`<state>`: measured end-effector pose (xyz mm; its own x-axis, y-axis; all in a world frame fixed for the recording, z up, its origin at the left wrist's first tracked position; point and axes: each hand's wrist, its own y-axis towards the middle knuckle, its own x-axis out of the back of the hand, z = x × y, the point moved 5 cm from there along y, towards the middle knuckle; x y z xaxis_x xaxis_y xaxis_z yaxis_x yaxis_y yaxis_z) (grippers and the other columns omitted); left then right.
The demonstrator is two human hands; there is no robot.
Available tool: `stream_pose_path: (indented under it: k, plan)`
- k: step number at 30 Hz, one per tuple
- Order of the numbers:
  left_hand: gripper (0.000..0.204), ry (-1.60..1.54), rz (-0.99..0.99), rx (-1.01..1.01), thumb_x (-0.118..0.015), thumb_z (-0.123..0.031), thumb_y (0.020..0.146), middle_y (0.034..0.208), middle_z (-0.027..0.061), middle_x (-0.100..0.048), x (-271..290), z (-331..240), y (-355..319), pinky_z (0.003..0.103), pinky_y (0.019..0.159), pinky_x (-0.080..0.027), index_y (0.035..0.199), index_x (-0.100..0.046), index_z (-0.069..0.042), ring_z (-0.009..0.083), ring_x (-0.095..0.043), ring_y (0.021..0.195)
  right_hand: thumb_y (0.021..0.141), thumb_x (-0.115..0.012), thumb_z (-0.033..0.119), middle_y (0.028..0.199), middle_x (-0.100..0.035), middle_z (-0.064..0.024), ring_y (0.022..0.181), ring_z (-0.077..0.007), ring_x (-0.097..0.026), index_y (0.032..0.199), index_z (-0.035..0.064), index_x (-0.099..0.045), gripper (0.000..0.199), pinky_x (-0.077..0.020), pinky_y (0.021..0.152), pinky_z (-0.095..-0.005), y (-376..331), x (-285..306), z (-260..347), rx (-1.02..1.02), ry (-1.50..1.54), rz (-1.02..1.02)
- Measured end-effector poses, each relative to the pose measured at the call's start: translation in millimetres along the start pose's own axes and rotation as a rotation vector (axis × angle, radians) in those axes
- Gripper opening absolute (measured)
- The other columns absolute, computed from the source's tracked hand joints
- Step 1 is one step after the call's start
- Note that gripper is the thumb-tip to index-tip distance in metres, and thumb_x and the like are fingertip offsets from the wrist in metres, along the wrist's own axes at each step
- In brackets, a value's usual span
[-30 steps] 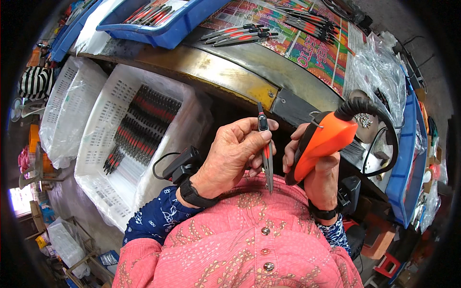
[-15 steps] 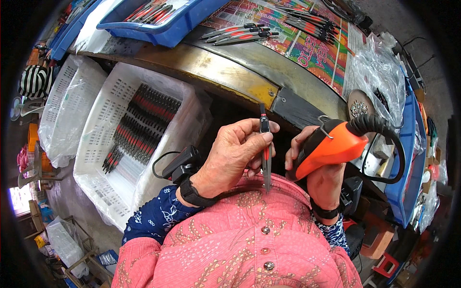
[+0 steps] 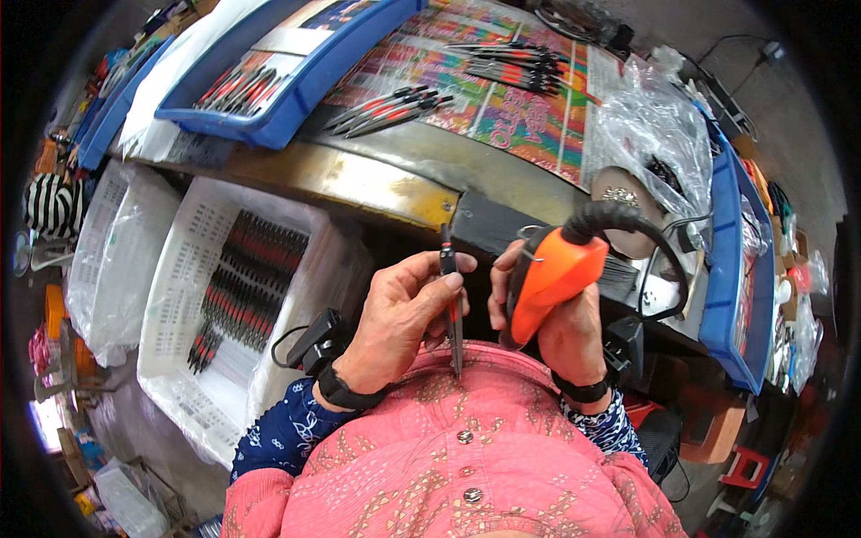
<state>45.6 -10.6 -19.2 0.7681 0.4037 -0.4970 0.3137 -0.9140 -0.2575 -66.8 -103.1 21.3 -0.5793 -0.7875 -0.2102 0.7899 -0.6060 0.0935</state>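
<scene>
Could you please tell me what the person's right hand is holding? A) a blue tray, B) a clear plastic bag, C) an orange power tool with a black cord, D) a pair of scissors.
C: the right hand is wrapped around an orange power tool whose black cord loops off its top, while the left hand pinches a slim black and red pen-like piece beside it.

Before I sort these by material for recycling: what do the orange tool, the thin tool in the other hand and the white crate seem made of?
Orange tool: looks like moulded plastic, smooth and slightly glossy, with a black flexible hose. Thin tool: grey, metal-looking shaft with a dark end, probably plastic. White crate: plastic, judging by its perforated moulded walls.
</scene>
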Motion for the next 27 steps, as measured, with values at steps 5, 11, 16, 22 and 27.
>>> stream_pose_path:
  k: [5, 11, 16, 22, 27]
  plan:
    - [0.022, 0.042, -0.003, 0.01, -0.055, -0.013, 0.092, 0.07, -0.0012, -0.058, -2.9, -1.6, -2.0, 0.017, 0.042, -0.032, 0.111, -0.059, -0.002, 0.0025, -0.043, 0.049, 0.078, -0.056, 0.066, 0.077, -0.055, -0.0106, 0.06, -0.0171, -0.055, 0.102, -0.0076, -0.051, 0.077, -0.0446, 0.054, -0.0264, 0.5, 3.3, 5.5, -0.02, 0.017, -0.031]
    - [0.022, 0.107, -0.022, -0.076, -0.056, -0.013, 0.092, 0.071, -0.0033, -0.057, -7.7, -0.9, 1.7, 0.016, 0.048, -0.035, 0.11, -0.06, -0.002, 0.0017, -0.047, 0.059, 0.083, -0.047, 0.066, 0.079, -0.054, -0.0114, 0.059, -0.0178, -0.054, 0.098, -0.0061, -0.051, 0.073, -0.0446, 0.052, -0.0275, -1.4, 7.5, 11.7, 0.019, 0.023, -0.002]
    - [0.02, 0.099, 0.04, -0.107, -0.055, -0.013, 0.093, 0.072, -0.0037, -0.055, -12.9, -2.7, -0.6, 0.016, 0.05, -0.036, 0.108, -0.06, -0.001, 0.002, -0.048, 0.063, 0.086, -0.031, 0.069, 0.074, -0.053, -0.0109, 0.054, -0.0188, -0.052, 0.091, -0.0053, -0.051, 0.077, -0.0426, 0.048, -0.0273, -4.1, 10.3, 10.4, -0.016, 0.028, -0.024]
    - [0.018, 0.121, 0.071, -0.087, -0.053, -0.014, 0.094, 0.069, -0.0032, -0.052, -19.0, 1.9, 3.6, 0.016, 0.047, -0.035, 0.105, -0.06, -0.002, 0.0017, -0.045, 0.056, 0.085, -0.027, 0.071, 0.068, -0.054, -0.0123, 0.051, -0.0205, -0.052, 0.087, -0.0072, -0.053, 0.082, -0.0418, 0.046, -0.0278, -5.8, 18.3, 17.9, 0.039, 0.01, -0.04]
    - [0.018, 0.115, 0.088, -0.072, -0.051, -0.014, 0.095, 0.067, -0.0024, -0.051, -25.2, 6.4, 7.4, 0.017, 0.045, -0.038, 0.105, -0.059, -0.002, 0.003, -0.044, 0.053, 0.077, -0.031, 0.081, 0.072, -0.053, -0.0136, 0.055, -0.0228, -0.054, 0.091, -0.008, -0.051, 0.092, -0.0445, 0.052, -0.0302, -5.5, 25.9, 28.8, 0.058, 0.154, -0.093]
